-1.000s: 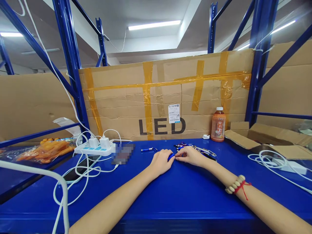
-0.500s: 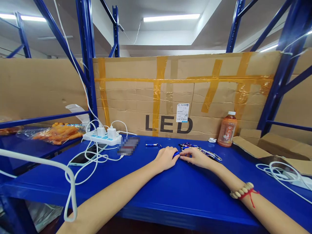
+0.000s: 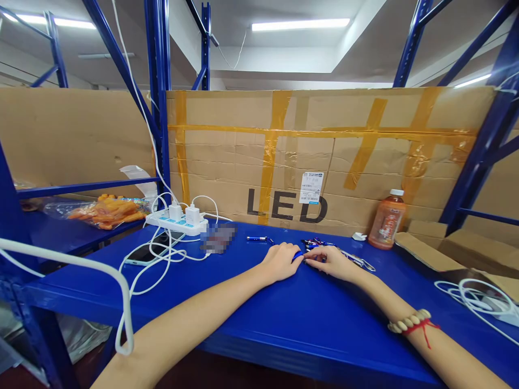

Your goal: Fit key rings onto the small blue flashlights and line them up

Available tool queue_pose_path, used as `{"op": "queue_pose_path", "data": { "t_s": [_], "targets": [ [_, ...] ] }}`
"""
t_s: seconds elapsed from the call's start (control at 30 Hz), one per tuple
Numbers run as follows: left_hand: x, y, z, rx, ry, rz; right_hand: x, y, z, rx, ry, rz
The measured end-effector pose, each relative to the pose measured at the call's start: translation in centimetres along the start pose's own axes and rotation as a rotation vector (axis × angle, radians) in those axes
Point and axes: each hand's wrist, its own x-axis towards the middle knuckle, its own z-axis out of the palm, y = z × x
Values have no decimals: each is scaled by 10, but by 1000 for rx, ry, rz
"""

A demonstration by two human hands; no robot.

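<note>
My left hand (image 3: 280, 262) is closed around a small blue tube (image 3: 298, 255), and only a short stretch of it shows between the fingers. Right up against it, my right hand (image 3: 327, 261) pinches at the tube's end; what the fingertips hold is too small to make out. A blue keychain flashlight (image 3: 257, 239) with a dark strap lies on the table beyond my left hand. Behind and beside my right hand is a pile of similar blue and dark pieces (image 3: 315, 243), with metal clips (image 3: 362, 261) at its right end, partly hidden by the hand.
On the left are a white power strip (image 3: 178, 221), tangled white cables, a phone (image 3: 152, 249) and a blurred dark item (image 3: 219, 239). A drink bottle (image 3: 387, 220), an open carton (image 3: 458, 254) and coiled cable (image 3: 478, 300) stand right. A large cardboard sheet (image 3: 227, 162) backs the blue table (image 3: 316, 319).
The whole view has shifted slightly, so things appear a little farther right. Both hands keep nearly the same pose at the blue tube.
</note>
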Motion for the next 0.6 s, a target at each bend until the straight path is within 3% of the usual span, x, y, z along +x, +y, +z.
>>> {"op": "queue_pose_path", "data": {
  "t_s": [0.6],
  "targets": [
    [-1,3,-4,-11,-35,-28,0,-2,2,37,-1,15]
  ]
}}
